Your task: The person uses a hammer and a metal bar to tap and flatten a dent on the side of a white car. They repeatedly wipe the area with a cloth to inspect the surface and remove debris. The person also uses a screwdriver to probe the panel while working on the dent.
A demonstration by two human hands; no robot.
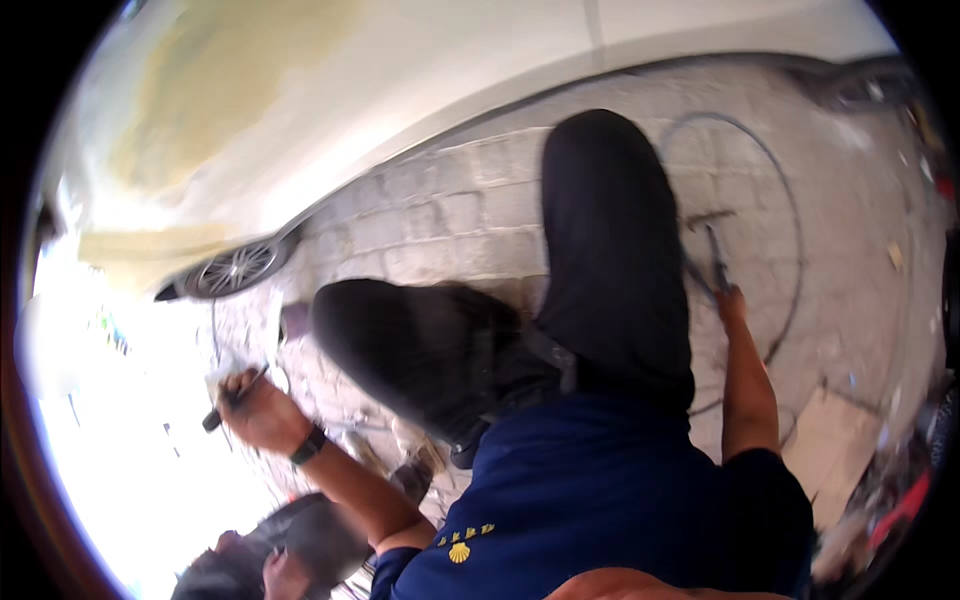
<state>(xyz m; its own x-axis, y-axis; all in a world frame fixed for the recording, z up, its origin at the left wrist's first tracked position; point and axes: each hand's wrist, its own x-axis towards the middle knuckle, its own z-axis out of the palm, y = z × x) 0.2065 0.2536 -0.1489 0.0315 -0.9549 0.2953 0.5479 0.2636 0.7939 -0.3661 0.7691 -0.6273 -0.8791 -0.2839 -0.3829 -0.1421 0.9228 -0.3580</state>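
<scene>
My left hand (pixel 262 412), with a dark band on the wrist, is closed around a short dark hand tool (pixel 212 420). The tool's thick black end sticks out on one side and a thin end on the other; its exact kind is unclear. Low on my right side, my right hand (pixel 733 302) grips a hammer (pixel 717 258) by its dark handle. The hammer's brownish head points away from me, over the paving. My bent knees in dark trousers (pixel 615 220) lie between the two hands.
A pale car body (pixel 400 70) with yellowish patches spans the far side, its wheel (pixel 236 270) at left. A grey hose (pixel 790 200) loops over the paving at right, near flat cardboard (pixel 830 445). Another person (pixel 290 550) is close at lower left.
</scene>
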